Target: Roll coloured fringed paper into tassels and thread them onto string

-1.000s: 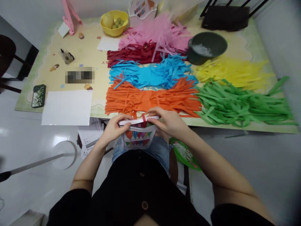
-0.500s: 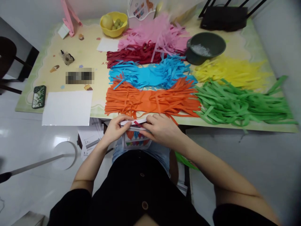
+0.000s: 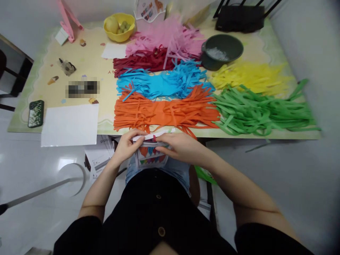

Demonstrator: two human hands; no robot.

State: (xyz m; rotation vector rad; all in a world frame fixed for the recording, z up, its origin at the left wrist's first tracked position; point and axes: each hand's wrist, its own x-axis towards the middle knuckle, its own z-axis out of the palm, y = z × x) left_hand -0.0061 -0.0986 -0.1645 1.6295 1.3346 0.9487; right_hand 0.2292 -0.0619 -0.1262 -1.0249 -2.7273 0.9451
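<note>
My left hand [image 3: 129,143] and my right hand [image 3: 177,145] are both closed on a small white packet [image 3: 150,156] printed with coloured flags, held over my lap just below the table edge. My left fingers pinch its top left corner. My right fingers lie over its top right, covering most of the red strip there. Directly beyond my hands lies a pile of orange paper strips [image 3: 164,112] on the table [image 3: 79,67]. Behind that lie blue strips [image 3: 164,82], dark red strips [image 3: 140,61] and pink strips [image 3: 170,37].
Green strips [image 3: 261,111] and yellow strips [image 3: 252,76] fill the table's right side. A dark green bowl [image 3: 221,51], a yellow fruit bowl [image 3: 118,26], a white sheet [image 3: 69,124] and a phone [image 3: 35,113] also lie there. Papers [image 3: 101,156] sit below the edge.
My right hand has slid left over the packet's top, covering the red strip that showed before. The packet sits slightly lower and closer to me. The view has shifted a little.
</note>
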